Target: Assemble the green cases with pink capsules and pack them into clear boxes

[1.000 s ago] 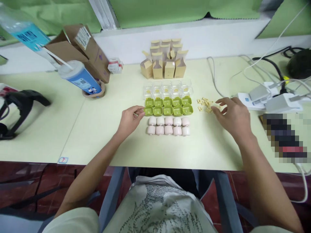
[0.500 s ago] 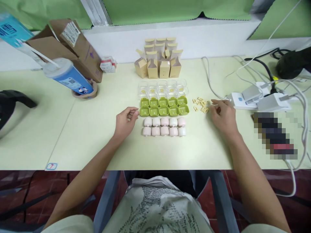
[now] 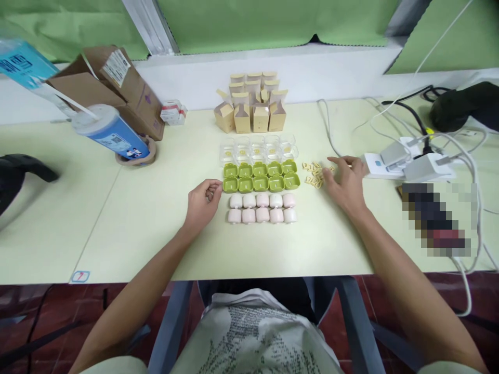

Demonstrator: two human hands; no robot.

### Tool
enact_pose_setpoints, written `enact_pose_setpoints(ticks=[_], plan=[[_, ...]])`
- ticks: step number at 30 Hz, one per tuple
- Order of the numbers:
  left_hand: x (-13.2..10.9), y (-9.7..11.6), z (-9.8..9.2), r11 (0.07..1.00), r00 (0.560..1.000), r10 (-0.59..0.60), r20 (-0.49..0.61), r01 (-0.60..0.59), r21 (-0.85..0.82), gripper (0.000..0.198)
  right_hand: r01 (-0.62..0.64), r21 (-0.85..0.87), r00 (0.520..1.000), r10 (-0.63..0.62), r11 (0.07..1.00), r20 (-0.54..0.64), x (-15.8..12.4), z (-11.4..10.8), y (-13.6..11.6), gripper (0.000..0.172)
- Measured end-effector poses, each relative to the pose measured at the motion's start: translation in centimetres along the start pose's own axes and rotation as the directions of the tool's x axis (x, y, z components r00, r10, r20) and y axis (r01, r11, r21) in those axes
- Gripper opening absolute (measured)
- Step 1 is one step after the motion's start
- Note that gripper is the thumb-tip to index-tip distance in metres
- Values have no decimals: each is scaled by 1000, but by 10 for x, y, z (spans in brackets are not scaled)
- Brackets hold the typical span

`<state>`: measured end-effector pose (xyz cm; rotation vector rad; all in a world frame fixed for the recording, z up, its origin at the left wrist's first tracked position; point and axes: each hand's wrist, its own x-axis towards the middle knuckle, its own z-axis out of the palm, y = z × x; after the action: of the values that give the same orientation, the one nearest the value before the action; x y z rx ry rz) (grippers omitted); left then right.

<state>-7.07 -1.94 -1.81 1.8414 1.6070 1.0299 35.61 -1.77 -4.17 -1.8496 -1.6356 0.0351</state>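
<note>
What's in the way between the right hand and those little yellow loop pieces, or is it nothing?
Nothing visible: the right hand's thumb and index finger are at the right edge of the small, pale-yellow, loop-shaped pieces. The white power strip lies beyond the hand, to the right.

Bright, even light, soft shadows on pale table [image 3: 273,252], wide-angle stretch toward edges, pixelated patch [image 3: 433,218] at right

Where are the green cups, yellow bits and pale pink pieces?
Green cups [image 3: 261,184]: head view, inside the near row's middle cup.
Yellow bits [image 3: 313,180]: head view, lower part of the scatter.
Pale pink pieces [image 3: 262,214]: head view, near row's middle piece.
</note>
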Motion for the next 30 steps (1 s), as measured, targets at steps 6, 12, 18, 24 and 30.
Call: enact_pose_setpoints(ticks=[6, 12, 18, 24, 30], plan=[[0, 0, 0, 1000, 1000, 15, 5, -15, -12, 26, 152, 138, 923, -190, 979, 334, 18, 12, -10, 77], [0, 0, 0, 1000, 1000, 7, 5, -7, -11, 24, 284, 217, 894, -340, 934, 291, 6, 8, -22, 63], [0, -2, 1, 1000, 1000, 12, -2, -12, -8, 22, 390, 46, 889, -390, 919, 241, -3, 6, -30, 49], [-1, 0, 1, 1000, 1000, 4, 3, -4, -16, 23, 314, -37, 920, -295, 949, 258, -6, 6, -31, 43], [-1, 0, 0, 1000, 1000, 2, 14, -2, -6, 25, 254, -84, 937, -224, 963, 267, -19, 7, -36, 58]])
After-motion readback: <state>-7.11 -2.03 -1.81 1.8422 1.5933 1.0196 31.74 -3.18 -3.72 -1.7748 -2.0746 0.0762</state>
